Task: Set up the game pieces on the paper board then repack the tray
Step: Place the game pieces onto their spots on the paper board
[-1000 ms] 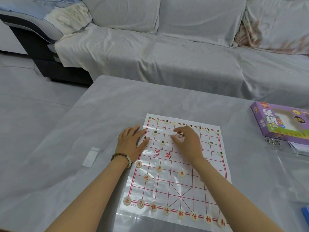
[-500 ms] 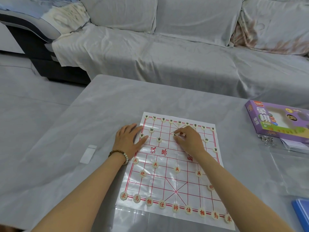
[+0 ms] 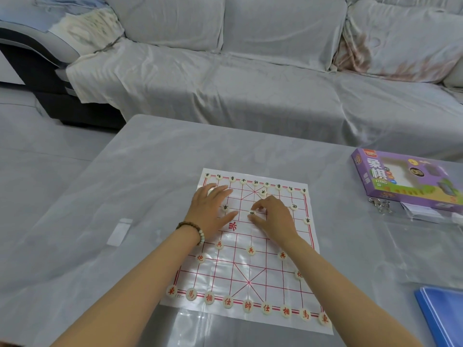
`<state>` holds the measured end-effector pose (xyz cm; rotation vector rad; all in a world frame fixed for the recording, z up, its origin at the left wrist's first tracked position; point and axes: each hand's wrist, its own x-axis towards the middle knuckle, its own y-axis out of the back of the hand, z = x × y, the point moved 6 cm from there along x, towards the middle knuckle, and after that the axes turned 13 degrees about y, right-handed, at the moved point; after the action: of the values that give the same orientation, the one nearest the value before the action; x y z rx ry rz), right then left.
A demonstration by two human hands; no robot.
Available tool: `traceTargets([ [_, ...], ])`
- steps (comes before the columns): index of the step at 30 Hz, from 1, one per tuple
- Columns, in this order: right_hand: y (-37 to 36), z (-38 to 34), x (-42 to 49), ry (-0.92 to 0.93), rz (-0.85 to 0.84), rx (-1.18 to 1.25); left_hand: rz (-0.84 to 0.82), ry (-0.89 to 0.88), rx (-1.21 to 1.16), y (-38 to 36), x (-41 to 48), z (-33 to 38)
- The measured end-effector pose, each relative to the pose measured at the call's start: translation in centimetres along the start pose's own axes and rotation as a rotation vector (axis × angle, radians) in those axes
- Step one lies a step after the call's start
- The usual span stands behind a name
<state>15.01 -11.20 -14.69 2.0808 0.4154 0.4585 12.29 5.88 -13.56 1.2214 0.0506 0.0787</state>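
Observation:
The paper board (image 3: 253,276) with its red grid lies flat on the grey table. Round cream pieces with red characters (image 3: 247,305) line its near row, and pieces with black characters (image 3: 267,184) line the far row. My left hand (image 3: 210,212) rests flat on the board's far left part, fingers straight, beside a black-character piece (image 3: 225,208). My right hand (image 3: 274,217) hovers over the board's middle with curled fingers. Its thumb and forefinger pinch a black-character piece (image 3: 252,213) that sits on the grid.
A purple game box (image 3: 400,182) lies at the table's right, with keys (image 3: 380,205) and a clear plastic tray (image 3: 426,249) in front of it. A blue folder (image 3: 442,319) is at the near right. A white strip (image 3: 119,231) lies left of the board. A covered sofa (image 3: 250,91) stands behind.
My left hand has slid further onto the board toward its far left. My right hand has stayed on the same small piece near the middle, nudging it slightly.

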Motion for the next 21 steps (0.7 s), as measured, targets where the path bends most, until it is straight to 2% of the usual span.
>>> traceTargets([
  [3, 0.1, 0.5, -0.5, 0.03, -0.05, 0.053, -0.101, -0.001, 0.091, -1.5, 0.0, 0.7],
  [8, 0.3, 0.7, -0.6, -0.016, 0.035, 0.059, -0.135, -0.015, 0.215, -2.5, 0.1, 1.1],
  [21, -0.3, 1.1, 0.2, -0.038, 0.039, 0.141, -0.142, 0.029, 0.228, -2.5, 0.5, 1.6],
])
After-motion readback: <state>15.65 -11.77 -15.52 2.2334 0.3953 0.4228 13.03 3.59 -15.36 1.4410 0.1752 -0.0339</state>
